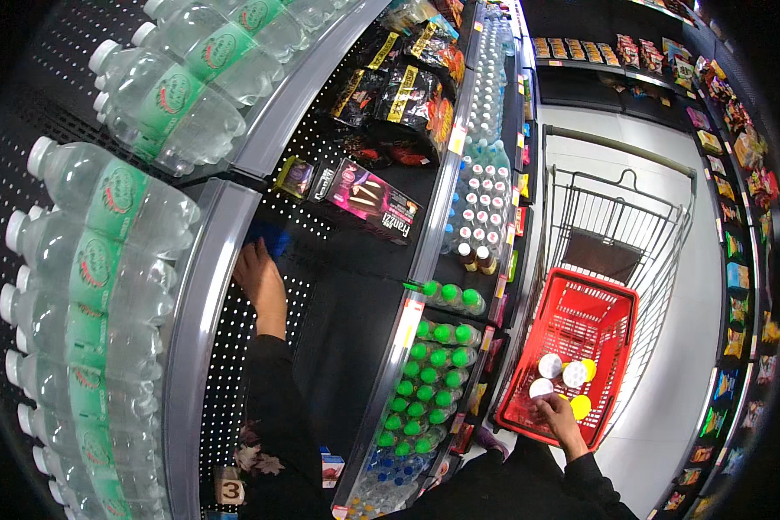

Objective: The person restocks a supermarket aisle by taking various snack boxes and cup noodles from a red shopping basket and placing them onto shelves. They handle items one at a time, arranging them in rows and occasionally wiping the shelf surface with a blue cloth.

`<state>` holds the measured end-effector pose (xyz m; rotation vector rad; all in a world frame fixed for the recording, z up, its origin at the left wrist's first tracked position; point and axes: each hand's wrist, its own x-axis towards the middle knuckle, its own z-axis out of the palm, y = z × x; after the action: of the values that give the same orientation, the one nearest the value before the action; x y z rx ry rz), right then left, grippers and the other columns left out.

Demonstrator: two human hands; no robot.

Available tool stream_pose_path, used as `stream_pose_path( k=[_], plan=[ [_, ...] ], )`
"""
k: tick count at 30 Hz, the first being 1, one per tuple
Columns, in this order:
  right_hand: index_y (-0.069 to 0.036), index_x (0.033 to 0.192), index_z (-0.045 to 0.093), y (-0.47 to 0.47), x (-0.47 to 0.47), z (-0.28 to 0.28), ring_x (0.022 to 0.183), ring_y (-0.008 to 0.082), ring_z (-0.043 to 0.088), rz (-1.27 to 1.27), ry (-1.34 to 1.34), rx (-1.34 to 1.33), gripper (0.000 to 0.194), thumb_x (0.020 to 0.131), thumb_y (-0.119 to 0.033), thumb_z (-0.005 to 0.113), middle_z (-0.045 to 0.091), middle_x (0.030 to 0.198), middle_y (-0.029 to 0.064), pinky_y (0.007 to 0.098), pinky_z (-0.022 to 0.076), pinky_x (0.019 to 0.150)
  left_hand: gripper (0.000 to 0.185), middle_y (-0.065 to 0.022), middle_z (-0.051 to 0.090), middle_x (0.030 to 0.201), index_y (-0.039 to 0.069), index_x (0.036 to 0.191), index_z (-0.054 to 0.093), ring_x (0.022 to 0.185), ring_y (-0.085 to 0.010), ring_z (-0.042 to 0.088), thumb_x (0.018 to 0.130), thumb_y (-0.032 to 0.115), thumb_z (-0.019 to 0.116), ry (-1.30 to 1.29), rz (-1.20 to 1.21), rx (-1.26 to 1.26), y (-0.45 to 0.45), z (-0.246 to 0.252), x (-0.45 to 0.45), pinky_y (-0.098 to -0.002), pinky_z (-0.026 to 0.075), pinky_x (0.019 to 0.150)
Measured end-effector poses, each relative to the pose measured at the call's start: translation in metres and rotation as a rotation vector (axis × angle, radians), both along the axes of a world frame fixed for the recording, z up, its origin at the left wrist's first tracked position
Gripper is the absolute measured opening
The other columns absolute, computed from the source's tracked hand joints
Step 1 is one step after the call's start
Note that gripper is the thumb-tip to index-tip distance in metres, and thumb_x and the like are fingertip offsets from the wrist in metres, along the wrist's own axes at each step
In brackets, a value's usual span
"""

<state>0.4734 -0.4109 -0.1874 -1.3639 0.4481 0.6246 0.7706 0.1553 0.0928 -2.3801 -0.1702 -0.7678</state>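
My left hand (263,279) reaches deep into a black shelf (344,312). Its fingers are on a bright blue cloth-like item (272,239), partly hidden under the shelf above. To the right of that hand lies a black and pink Franzzi box (370,198), with a small dark packet (294,177) beside it. Over the near end of a red shopping basket (624,305), my right hand (559,416) has its fingertips at the edge of a white-topped container (541,389). More white-topped containers (575,374) and a yellow round lid (580,407) sit in the basket.
A wire shopping cart (624,195) carries the basket. Large water bottles (110,195) line the shelf at left. Black snack bags (403,97) stand beyond the box. Green-capped bottles (439,357) fill a lower shelf. Packaged snacks (738,279) border the aisle floor (695,370).
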Motion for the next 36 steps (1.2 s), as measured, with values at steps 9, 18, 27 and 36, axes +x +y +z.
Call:
stream_pose_path(
  k=[9,18,27,36],
  plan=[
    [0.004,0.124,0.063,-0.017,-0.016,-0.011,0.09,0.0228,0.078,-0.004,0.049,-0.019,0.027,0.111,-0.02,0.061,0.077,0.105,0.0149,0.0332,0.0627,0.072,0.041,-0.0107,0.064,0.134,0.005,0.138,0.068,0.129,-0.0315,0.058,0.097,0.011,0.063,0.257,-0.33,0.007,-0.002,-0.066,-0.003,-0.0453,0.046,0.109],
    [0.002,0.121,0.065,-0.009,-0.002,-0.008,0.087,0.0177,0.075,0.001,-0.011,0.031,0.024,0.111,-0.019,0.059,0.075,0.1,0.01,0.033,0.0632,0.076,0.014,-0.0093,0.062,0.109,0.008,0.103,0.072,0.107,-0.0324,0.062,0.091,0.009,0.063,0.178,-0.147,-0.117,0.008,-0.046,-0.048,-0.0445,0.052,0.091],
    [0.005,0.124,0.064,-0.016,0.005,-0.01,0.084,0.0183,0.074,-0.027,-0.021,0.086,0.027,0.111,-0.017,0.061,0.075,0.103,0.0112,0.0331,0.0639,0.073,0.038,-0.0143,0.064,0.125,0.016,0.124,0.069,0.122,-0.0398,0.058,0.088,0.006,0.074,-0.19,-0.035,-0.2,0.006,0.033,-0.092,-0.0523,0.048,0.107],
    [0.003,0.122,0.065,-0.023,0.006,-0.012,0.087,0.0196,0.076,0.061,-0.054,0.029,0.026,0.112,-0.019,0.057,0.075,0.099,0.0109,0.0328,0.0635,0.073,0.021,-0.0067,0.062,0.11,0.013,0.107,0.071,0.104,-0.0307,0.059,0.089,0.003,0.067,-0.013,0.134,-0.199,-0.003,-0.077,-0.148,-0.0427,0.052,0.088]
  ],
)
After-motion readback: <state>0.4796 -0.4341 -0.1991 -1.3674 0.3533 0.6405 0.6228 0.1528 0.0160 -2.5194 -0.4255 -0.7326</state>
